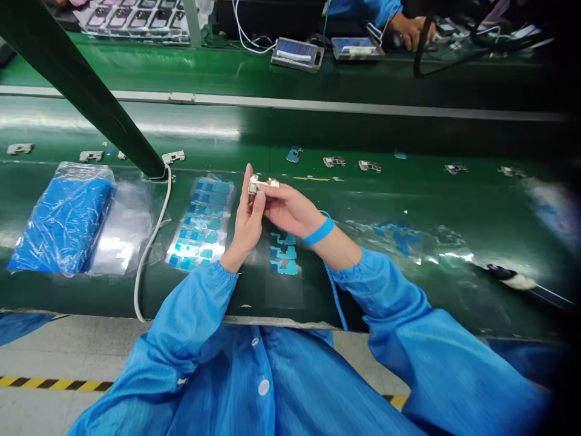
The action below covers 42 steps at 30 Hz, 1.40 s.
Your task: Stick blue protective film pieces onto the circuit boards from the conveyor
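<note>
A small silvery circuit board (260,183) is held up between my two hands over the green bench. My left hand (249,219) pinches its left end with the thumb, the fingers pointing upward. From the other side my right hand (290,208) grips the board with thumb and fingers, a blue wrist strap (319,231) around that wrist. Below the hands lies a clear sheet with several blue film pieces (284,259), partly covered by my right hand. To the left is a fuller sheet of blue film stickers (202,221).
Several similar boards (334,161) lie in a row along the bench. A green post (91,91) and a white cable (152,248) stand left, near a blue plastic-wrapped packet (63,221). Blue film scraps (399,237) lie right. Across the bench is another person's hand (411,31).
</note>
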Each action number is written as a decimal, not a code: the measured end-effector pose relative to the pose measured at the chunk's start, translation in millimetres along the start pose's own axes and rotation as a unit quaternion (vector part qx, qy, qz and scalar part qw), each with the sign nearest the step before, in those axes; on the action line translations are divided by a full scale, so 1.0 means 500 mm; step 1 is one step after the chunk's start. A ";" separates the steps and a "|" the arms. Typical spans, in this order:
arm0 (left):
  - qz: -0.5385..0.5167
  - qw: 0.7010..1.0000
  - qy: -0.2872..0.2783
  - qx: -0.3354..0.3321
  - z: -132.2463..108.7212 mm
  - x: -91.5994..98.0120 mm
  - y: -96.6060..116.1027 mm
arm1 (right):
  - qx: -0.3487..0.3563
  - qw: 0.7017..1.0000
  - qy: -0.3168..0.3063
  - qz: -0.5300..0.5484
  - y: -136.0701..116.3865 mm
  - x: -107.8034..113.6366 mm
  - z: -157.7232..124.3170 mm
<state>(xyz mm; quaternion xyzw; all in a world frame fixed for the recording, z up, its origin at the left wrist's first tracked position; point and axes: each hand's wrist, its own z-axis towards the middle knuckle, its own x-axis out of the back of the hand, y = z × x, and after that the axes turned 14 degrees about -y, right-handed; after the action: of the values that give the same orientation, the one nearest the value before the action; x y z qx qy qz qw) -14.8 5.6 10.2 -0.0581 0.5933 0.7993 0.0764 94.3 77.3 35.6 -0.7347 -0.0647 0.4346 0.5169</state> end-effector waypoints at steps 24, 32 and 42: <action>-0.203 0.916 -0.141 0.317 -0.014 -0.022 -0.045 | 0.119 0.607 -0.045 -0.784 0.113 0.087 -0.364; -0.209 0.923 -0.177 0.269 -0.017 -0.017 -0.043 | 0.254 0.636 -0.132 -0.716 0.022 0.011 -0.405; -0.133 0.966 -0.111 0.193 -0.018 -0.018 -0.026 | 0.106 0.941 0.173 -0.270 0.022 0.097 -0.218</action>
<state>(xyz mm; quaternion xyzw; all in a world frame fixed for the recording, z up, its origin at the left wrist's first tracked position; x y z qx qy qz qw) -3.2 0.2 -3.2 -0.0319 0.7111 0.6535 0.2574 197.0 22.0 8.6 -0.6946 -0.1240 0.1490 0.6928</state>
